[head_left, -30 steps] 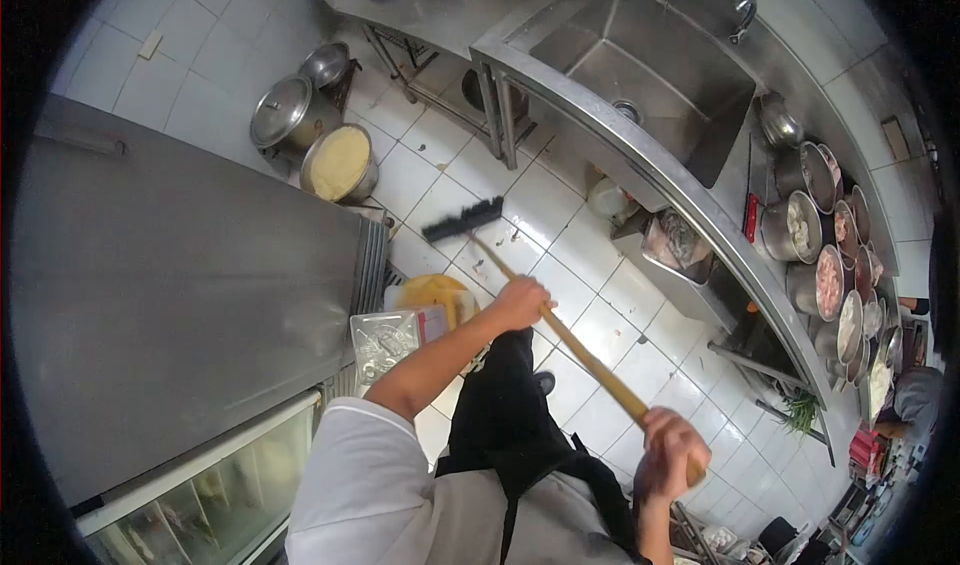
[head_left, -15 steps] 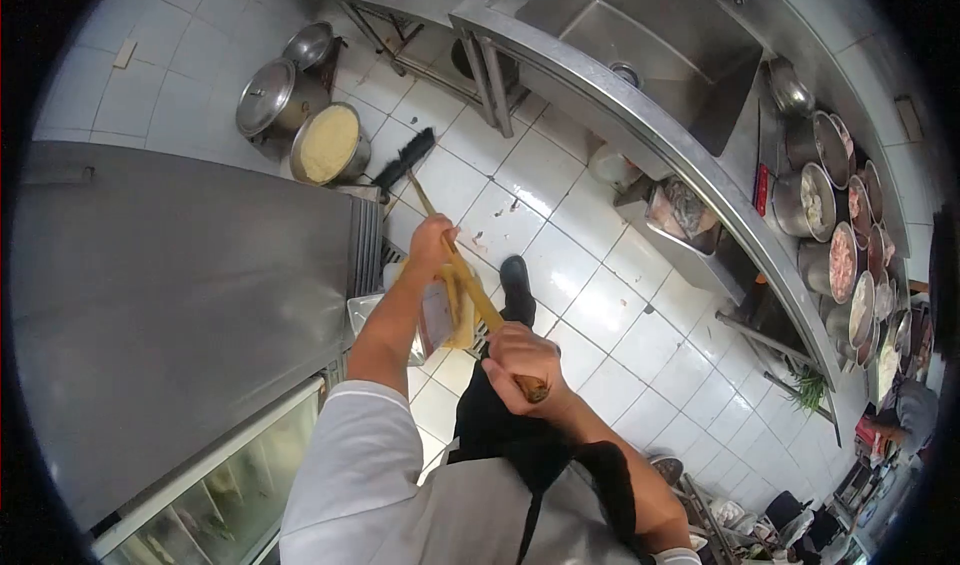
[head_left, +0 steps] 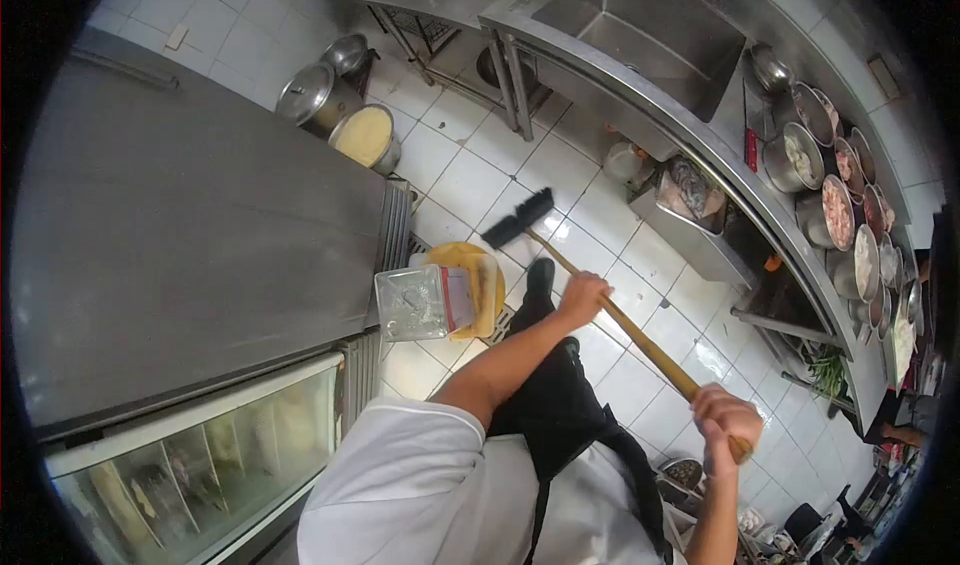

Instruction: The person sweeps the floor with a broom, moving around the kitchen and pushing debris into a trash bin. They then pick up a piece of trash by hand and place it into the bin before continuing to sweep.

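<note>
A broom with a black bristle head [head_left: 518, 218] and a long wooden handle [head_left: 648, 347] slants across the view, its head on the white tiled floor near my dark shoe. Partway down the handle, my left hand [head_left: 584, 299] is closed around the wood. My right hand [head_left: 728, 427] grips the handle close to its end, at the lower right. Left of the broom head, a clear plastic container [head_left: 412, 303] stands beside a yellow round item [head_left: 462, 257] on the floor.
A steel refrigerator [head_left: 200, 235] fills the left. Pots, one holding something yellow [head_left: 365, 136], stand at its far corner. A steel counter with a sink [head_left: 650, 35] and metal bowls of food [head_left: 838, 212] curves along the right. A person's arm [head_left: 905, 435] shows at far right.
The broom head has moved away from the pots, rightward and toward me. Both hands have shifted right with the handle, and the view has turned slightly.
</note>
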A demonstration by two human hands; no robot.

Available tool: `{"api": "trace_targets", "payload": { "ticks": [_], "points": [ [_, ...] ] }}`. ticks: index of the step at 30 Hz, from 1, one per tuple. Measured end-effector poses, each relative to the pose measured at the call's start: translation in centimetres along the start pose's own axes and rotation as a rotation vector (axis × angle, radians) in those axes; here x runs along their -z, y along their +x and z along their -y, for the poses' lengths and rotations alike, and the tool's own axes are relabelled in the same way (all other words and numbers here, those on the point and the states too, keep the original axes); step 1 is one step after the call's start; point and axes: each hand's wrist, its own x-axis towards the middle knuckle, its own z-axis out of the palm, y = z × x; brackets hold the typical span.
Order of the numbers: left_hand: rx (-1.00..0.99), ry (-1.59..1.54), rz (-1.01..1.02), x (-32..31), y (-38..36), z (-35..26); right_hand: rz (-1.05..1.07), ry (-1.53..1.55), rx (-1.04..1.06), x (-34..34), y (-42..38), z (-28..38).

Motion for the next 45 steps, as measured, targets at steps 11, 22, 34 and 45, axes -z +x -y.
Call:
{"api": "trace_targets", "payload": {
  "ticks": [11,22,34,45],
  "points": [
    [-0.126,0.155,0.035,5.5,0.0,-4.0,-0.174,0.053,0.106,-3.4,-3.7,3.7],
    [-0.101,0.013,0.350,-3.5,-10.4,-4.4,-0.449,0.011,-0.031,-4.0,-16.5,3.2],
    [-0.403,-0.103,0.762,4.4,-23.9,-13.5,-0.748,-0.212,0.037,-20.6,-28.6,17.8],
    [-0.318,-0.102,0.487,1.9,-23.9,-5.2,-0.942,-0.385,-0.009,-29.6,-27.3,6.4]
  ]
}}
